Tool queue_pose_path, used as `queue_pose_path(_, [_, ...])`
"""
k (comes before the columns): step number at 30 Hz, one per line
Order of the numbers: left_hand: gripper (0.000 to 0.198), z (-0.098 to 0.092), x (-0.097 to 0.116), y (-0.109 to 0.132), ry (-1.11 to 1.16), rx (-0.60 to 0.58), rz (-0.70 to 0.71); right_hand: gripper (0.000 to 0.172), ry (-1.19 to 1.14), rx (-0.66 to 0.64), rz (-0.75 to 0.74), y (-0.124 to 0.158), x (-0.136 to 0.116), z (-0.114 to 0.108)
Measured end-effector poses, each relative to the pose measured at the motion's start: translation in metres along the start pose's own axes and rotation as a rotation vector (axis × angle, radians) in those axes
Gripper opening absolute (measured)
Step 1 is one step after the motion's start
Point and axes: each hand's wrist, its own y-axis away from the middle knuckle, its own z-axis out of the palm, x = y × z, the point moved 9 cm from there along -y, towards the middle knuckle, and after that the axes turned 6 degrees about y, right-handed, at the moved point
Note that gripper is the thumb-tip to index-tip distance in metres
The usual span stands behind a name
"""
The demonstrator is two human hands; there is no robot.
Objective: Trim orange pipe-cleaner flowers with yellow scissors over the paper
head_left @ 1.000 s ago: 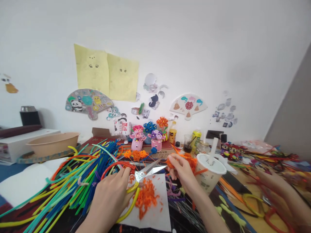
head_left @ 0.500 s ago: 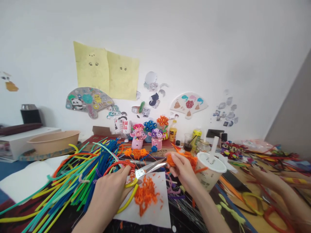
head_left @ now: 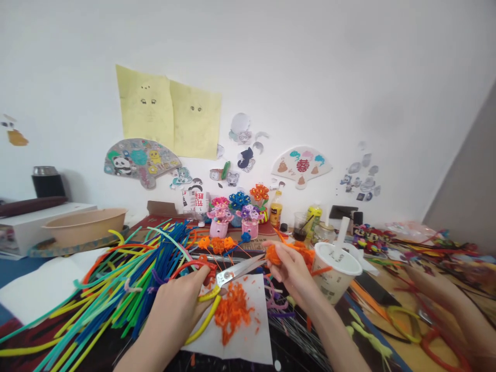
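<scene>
My left hand [head_left: 176, 307] is closed round the handles of a pair of scissors [head_left: 225, 278] with red and yellow grips. Their silver blades point right, slightly parted, and the tips reach a fuzzy orange pipe-cleaner piece [head_left: 273, 254]. That piece is pinched between the fingers of my right hand [head_left: 291, 268], which partly hide it. Beneath the blades, a heap of orange fuzz clippings [head_left: 233, 310] lies on a sheet of white paper [head_left: 259, 338]. Just behind are orange pipe-cleaner shapes [head_left: 217, 244] on thin stems.
Loose coloured pipe cleaners [head_left: 143, 289] spread across the left. A lidded cup [head_left: 335, 268] with a straw stands beside my right forearm. Pipe-cleaner flowers in pink pots [head_left: 219, 228] stand at the back. Another person's hand [head_left: 437, 292] is at the right, near a second pair of scissors [head_left: 405, 323].
The scissor blades have shifted slightly at the orange piece, and more of the red grip shows by my left thumb. The other person's hand at the right has moved a little.
</scene>
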Motion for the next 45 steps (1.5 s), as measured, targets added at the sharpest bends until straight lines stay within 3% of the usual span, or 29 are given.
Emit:
queue_pose_path(11, [0.018, 0.015, 0.003, -0.002, -0.005, -0.068, 0.051, 0.044, 0.003, 0.01, 0.009, 0.0, 0.002, -0.001])
queue_pose_path(45, [0.01, 0.016, 0.0, -0.003, 0.051, -0.092, 0.031, 0.045, 0.006, 0.013, 0.019, -0.004, 0.008, -0.004])
